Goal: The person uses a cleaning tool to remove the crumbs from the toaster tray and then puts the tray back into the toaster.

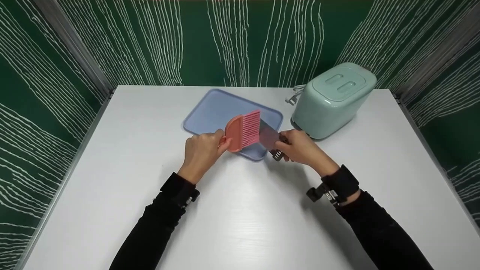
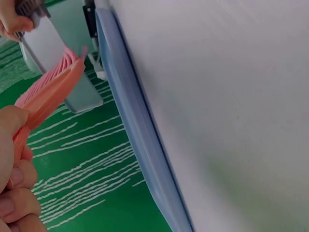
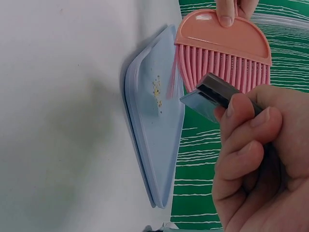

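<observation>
By its handle, my left hand [image 1: 203,148] grips a small brush with an orange half-round head [image 1: 234,134] and pink bristles [image 1: 250,129]. My right hand [image 1: 302,148] pinches the dark end of a thin metal crumb tray [image 1: 268,135], its plate slanting up toward the brush. In the left wrist view the bristles lie against the metal plate [image 2: 44,44]. Both are held above a light blue tray [image 1: 215,108]. Yellowish crumbs [image 3: 157,91] lie on that tray in the right wrist view.
A mint green toaster [image 1: 333,103] stands at the back right, close to the right hand. Its pale cord and plug [image 1: 293,98] lie between it and the blue tray. The white table [image 1: 232,217] ends at a green patterned wall [image 1: 195,41].
</observation>
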`<state>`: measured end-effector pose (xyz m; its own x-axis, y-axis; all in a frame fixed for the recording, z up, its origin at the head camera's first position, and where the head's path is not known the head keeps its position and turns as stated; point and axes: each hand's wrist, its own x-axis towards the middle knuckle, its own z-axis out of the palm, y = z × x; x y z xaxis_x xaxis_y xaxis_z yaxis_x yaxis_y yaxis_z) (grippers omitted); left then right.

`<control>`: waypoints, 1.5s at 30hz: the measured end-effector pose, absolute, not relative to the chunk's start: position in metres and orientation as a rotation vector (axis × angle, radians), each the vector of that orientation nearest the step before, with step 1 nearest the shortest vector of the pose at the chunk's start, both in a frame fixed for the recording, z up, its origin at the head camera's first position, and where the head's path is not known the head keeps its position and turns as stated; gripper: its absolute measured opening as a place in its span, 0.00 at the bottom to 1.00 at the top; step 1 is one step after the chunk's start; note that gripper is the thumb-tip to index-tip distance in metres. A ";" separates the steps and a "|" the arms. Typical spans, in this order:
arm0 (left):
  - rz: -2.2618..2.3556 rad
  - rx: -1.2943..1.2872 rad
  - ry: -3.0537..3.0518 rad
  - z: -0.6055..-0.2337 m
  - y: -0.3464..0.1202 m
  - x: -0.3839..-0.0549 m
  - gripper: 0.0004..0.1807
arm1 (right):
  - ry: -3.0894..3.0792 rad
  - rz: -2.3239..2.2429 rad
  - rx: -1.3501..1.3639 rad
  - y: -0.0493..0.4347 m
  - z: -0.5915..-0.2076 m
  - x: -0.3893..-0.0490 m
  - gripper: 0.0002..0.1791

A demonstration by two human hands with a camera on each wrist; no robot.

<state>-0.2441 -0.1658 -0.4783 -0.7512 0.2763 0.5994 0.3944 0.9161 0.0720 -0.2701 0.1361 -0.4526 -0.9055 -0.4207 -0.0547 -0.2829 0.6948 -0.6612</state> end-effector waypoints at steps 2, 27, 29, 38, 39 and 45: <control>-0.254 -0.467 -2.468 -0.479 -0.167 -0.245 0.18 | 2.693 -1.013 -0.569 0.136 -0.452 -0.270 0.15; -0.113 -0.319 -2.422 -0.483 -0.185 -0.260 0.19 | 2.701 -0.984 -0.587 0.134 -0.451 -0.267 0.16; -0.116 -0.311 -2.424 -0.482 -0.186 -0.259 0.18 | 2.710 -0.971 -0.589 0.134 -0.451 -0.267 0.16; -0.295 -0.252 -2.435 -0.482 -0.185 -0.256 0.17 | 2.851 -0.857 -0.619 0.133 -0.455 -0.266 0.16; -0.323 -0.238 -2.441 -0.482 -0.184 -0.256 0.17 | 2.870 -0.840 -0.627 0.132 -0.455 -0.266 0.16; -0.427 -0.160 -2.450 -0.485 -0.179 -0.256 0.19 | 2.944 -0.777 -0.686 0.128 -0.454 -0.261 0.16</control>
<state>-0.2560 -0.1794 -0.4852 -0.7891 0.0101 0.6142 0.2171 0.9399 0.2636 -0.2608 0.1276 -0.4542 -0.9032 -0.4198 0.0899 -0.4094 0.7794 -0.4742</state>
